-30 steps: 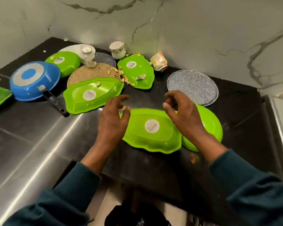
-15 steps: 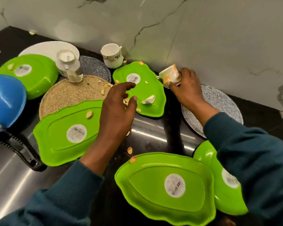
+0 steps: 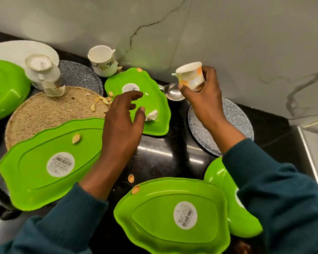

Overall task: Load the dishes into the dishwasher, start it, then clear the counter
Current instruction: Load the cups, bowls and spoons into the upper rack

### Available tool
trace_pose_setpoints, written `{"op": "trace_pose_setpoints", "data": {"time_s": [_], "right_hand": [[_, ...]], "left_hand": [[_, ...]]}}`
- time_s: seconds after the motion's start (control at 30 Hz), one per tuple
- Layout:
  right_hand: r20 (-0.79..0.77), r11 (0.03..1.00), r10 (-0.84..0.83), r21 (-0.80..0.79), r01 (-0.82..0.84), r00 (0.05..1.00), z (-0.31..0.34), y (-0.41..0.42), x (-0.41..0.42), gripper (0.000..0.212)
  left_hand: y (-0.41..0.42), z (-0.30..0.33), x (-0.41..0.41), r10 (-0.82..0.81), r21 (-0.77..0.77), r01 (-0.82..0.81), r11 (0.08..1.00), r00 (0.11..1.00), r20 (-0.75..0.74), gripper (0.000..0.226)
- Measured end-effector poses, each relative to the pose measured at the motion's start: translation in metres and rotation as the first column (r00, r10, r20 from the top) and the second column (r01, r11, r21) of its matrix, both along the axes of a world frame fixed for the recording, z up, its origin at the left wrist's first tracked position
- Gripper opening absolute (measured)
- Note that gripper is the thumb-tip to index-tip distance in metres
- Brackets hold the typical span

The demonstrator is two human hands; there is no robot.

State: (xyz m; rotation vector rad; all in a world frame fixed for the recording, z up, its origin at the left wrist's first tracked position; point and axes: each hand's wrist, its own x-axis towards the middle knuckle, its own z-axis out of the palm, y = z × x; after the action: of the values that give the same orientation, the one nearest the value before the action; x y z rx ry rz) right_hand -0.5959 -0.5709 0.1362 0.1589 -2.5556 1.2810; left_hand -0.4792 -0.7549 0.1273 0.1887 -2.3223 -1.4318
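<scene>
Held clear of the black counter (image 3: 160, 158) at far right: small orange-patterned cup (image 3: 191, 75), glazed, light, likely slippery and chippable; best gripped round the body, as right hand (image 3: 205, 97) does, fingers curled about it. Left hand (image 3: 122, 123) hovering, fingers loosely spread, empty, over wavy-edged green plastic plate (image 3: 154, 99) bearing a broken shard (image 3: 151, 116). Metal spoon (image 3: 173, 92) just beneath the cup.

Marble-patterned wall (image 3: 246, 43) with dark veining rises behind the black counter (image 3: 160, 158). Nut shells (image 3: 101, 100) lie scattered across a round cork mat (image 3: 44, 112); single shells (image 3: 131, 178) rest on the counter surface. A torn white paper scrap (image 3: 151, 115) lies nearby. A steel surface (image 3: 312, 143) borders the right edge.
</scene>
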Motion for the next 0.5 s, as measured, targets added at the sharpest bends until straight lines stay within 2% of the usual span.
{"op": "trace_pose_setpoints", "data": {"time_s": [0.17,0.3,0.47,0.5], "right_hand": [[-0.047,0.999,-0.016,-0.043,0.014,0.999,0.024,0.043,0.064,0.058],[-0.011,0.991,-0.050,-0.128,0.048,0.999,0.035,0.085,0.132,0.056],[0.017,0.983,-0.066,-0.173,0.068,0.998,0.034,0.151,0.229,0.051],[0.016,0.983,-0.071,-0.167,0.073,0.997,0.033,0.166,0.251,0.053]], "left_hand": [[0.040,0.021,0.028,-0.047,-0.035,0.045,0.998,0.997,-0.054,0.030],[0.078,0.032,0.069,-0.073,-0.077,0.065,0.995,0.992,-0.104,0.030],[0.133,0.041,0.145,-0.108,-0.081,0.097,0.992,0.984,-0.139,0.048],[0.146,0.043,0.164,-0.120,-0.120,0.101,0.988,0.980,-0.159,0.047]]}}
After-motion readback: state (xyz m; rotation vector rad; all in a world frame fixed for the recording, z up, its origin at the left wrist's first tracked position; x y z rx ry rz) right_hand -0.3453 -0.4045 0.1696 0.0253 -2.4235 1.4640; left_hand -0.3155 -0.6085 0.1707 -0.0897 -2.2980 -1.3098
